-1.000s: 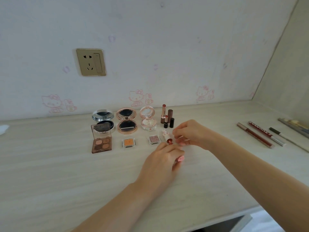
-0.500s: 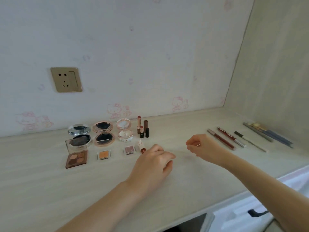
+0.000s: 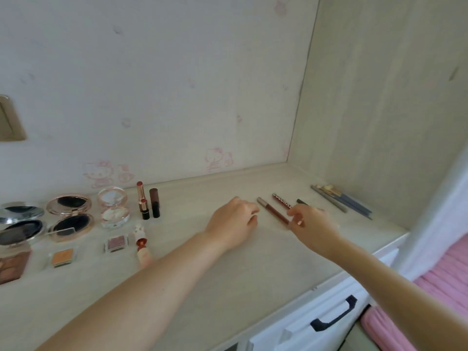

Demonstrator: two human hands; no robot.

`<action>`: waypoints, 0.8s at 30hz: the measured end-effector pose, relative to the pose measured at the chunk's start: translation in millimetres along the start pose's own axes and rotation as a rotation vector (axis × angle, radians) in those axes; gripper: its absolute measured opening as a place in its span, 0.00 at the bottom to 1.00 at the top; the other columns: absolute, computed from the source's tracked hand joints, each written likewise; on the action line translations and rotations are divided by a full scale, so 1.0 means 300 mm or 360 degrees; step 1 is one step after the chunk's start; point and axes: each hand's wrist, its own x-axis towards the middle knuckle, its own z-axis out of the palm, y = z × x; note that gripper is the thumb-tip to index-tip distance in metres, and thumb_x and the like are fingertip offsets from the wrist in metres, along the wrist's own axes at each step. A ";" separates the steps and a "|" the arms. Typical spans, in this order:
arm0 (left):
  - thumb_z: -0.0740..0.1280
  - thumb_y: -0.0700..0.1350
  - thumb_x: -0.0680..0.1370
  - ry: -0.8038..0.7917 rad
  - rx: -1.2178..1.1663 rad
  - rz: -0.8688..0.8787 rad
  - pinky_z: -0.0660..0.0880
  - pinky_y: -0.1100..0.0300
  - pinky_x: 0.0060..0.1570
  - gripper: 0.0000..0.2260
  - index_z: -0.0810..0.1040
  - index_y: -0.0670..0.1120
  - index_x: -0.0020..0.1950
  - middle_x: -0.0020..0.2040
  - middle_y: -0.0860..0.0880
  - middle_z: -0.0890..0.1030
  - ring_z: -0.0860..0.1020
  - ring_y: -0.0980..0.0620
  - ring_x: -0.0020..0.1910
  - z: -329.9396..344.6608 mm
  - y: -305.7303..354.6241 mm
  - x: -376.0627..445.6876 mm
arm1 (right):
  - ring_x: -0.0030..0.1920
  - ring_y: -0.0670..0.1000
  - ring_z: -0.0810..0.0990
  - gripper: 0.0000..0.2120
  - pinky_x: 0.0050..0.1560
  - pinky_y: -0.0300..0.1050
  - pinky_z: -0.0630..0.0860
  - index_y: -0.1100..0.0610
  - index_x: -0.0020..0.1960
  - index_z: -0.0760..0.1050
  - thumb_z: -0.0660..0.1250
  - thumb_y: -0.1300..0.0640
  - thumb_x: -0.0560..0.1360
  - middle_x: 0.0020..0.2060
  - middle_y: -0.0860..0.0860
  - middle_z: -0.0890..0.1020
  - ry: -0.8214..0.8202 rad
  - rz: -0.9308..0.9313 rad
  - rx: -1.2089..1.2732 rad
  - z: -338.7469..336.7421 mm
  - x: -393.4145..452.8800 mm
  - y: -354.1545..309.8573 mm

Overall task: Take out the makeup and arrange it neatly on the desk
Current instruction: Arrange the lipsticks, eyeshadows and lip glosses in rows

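My right hand reaches over the right part of the desk, thumb and forefinger pinching the near end of a brown lip pencil that lies flat. Just beyond it lie a red tube and a dark pen, the pen partly hidden by my fingers. Left of the pencil, my left hand rests on the desk with its fingers curled and nothing in it. On the left stand open compacts, upright lipsticks and small eyeshadow pots. A pale lipstick lies on its side.
Several brushes lie by the right side wall. A white drawer with a black handle sits under the desk's front edge, and pink bedding lies beyond it. A wall socket is at far left.
The view has swung right. Both hands have moved right, away from the pale lipstick, which now lies on the desk. My right hand has reached the brown lip pencil.
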 end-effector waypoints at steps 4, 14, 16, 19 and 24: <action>0.60 0.45 0.78 -0.0069 -0.0119 -0.0143 0.72 0.53 0.57 0.13 0.77 0.47 0.60 0.58 0.47 0.79 0.71 0.46 0.62 0.075 0.003 0.120 | 0.52 0.53 0.76 0.14 0.50 0.44 0.71 0.54 0.61 0.74 0.63 0.53 0.76 0.51 0.50 0.78 0.0033 0.0006 -0.0101 0.023 0.046 0.053; 0.59 0.54 0.80 -0.0299 -0.0131 -0.0469 0.67 0.50 0.64 0.23 0.67 0.40 0.70 0.67 0.40 0.72 0.67 0.41 0.68 0.148 0.015 0.236 | 0.52 0.53 0.77 0.12 0.48 0.44 0.75 0.54 0.59 0.76 0.61 0.57 0.77 0.54 0.52 0.79 -0.0047 0.0061 -0.0111 0.065 0.072 0.040; 0.60 0.54 0.80 -0.0287 -0.0169 -0.0493 0.67 0.50 0.64 0.23 0.67 0.40 0.70 0.67 0.40 0.73 0.68 0.41 0.68 0.154 0.010 0.243 | 0.52 0.53 0.77 0.12 0.48 0.42 0.74 0.54 0.58 0.77 0.62 0.58 0.76 0.53 0.52 0.79 -0.0055 0.0048 -0.0107 0.062 0.068 0.034; 0.62 0.53 0.79 -0.0253 -0.0310 -0.0557 0.66 0.53 0.66 0.25 0.66 0.42 0.72 0.68 0.42 0.73 0.69 0.42 0.68 0.163 0.000 0.242 | 0.53 0.52 0.77 0.11 0.50 0.43 0.75 0.54 0.56 0.78 0.64 0.58 0.75 0.52 0.52 0.80 -0.0040 0.0050 -0.0067 0.062 0.061 0.027; 0.69 0.44 0.75 0.0303 -0.0989 -0.0819 0.70 0.62 0.55 0.22 0.70 0.42 0.67 0.51 0.48 0.79 0.77 0.48 0.56 0.120 0.005 0.220 | 0.49 0.50 0.77 0.10 0.47 0.36 0.70 0.56 0.56 0.79 0.66 0.61 0.75 0.50 0.52 0.81 0.0167 0.0102 0.0186 0.056 0.030 0.007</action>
